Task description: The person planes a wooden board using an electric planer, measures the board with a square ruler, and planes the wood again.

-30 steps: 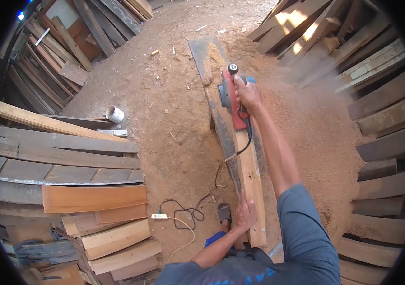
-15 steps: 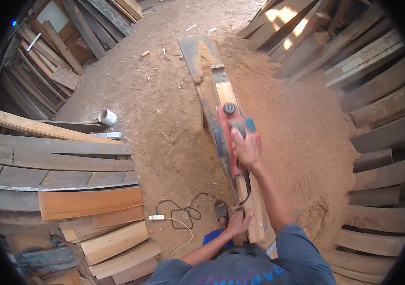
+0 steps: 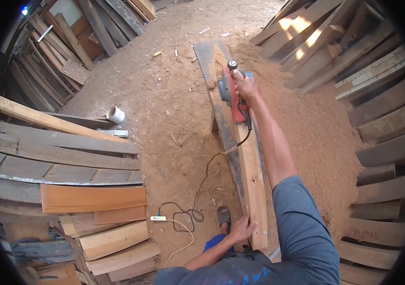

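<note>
So, R hand closed round planer, knob fwd, long axis approx. along plank; L hand spread on plank.

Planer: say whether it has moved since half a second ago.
Yes, the planer has moved forward, toward the far end of the bench.

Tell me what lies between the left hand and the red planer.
In the head view: pale beam, a dark knot, and the cord from the planer.
</note>
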The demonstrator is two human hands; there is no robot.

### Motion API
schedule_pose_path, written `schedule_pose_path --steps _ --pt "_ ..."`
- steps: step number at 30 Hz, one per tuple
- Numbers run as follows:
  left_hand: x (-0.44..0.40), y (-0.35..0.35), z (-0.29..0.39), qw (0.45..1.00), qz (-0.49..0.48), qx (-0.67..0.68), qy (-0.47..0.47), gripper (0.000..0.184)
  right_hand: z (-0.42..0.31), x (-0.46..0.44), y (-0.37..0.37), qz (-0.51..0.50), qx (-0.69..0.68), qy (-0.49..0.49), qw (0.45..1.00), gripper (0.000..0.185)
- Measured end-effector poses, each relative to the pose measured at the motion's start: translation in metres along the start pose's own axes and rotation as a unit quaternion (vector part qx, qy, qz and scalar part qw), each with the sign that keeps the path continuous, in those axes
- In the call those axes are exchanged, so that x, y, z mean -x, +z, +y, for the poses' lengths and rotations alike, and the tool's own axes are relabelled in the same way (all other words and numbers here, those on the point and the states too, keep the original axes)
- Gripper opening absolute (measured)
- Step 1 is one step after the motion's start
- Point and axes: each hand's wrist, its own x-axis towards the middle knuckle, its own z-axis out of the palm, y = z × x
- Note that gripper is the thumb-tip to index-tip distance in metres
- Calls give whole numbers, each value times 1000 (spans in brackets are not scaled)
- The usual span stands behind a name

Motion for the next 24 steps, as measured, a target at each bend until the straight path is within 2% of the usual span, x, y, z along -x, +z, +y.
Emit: schedule_pose_path --steps 3,6,9,12,14,16,18,19,20,22,23,24 --pt "-2 -4 0 998 -39 27 -32 99 6 37 -7 -13 -6 30 999 54" --pt "4 0 6 998 24 47 22 99 -1 123 -23 -19 3 58 998 51" --pt "9 3 1 989 49 104 91 89 21 212 -43 -48 19 101 994 41" --pt "29 -12 16 994 -92 -33 -38 75 65 302 -59 -55 -9 61 997 32" --pt "31 2 -6 993 -108 -10 -46 69 77 331 -61 -37 -28 17 999 31" --pt "34 3 -9 992 -116 -27 -32 69 73 333 -61 -30 -6 12 999 39" --pt "30 -2 -6 990 -116 -79 8 74 59 298 -56 -36 59 43 997 66" --pt "30 -5 -4 991 -117 -65 13 76 51 274 -52 -37 74 38 996 48" --pt "31 -7 -2 991 -119 -52 18 79 44 243 -46 -35 77 24 996 45" --pt "31 -4 -7 992 -117 -28 40 85 32 177 -33 -28 72 -13 997 49" --pt "28 1 -17 992 -110 -16 55 87 -5 154 -31 -39 103 51 993 52" --pt "27 4 -24 992 -102 -5 70 90 -5 114 -22 -23 105 41 993 54"
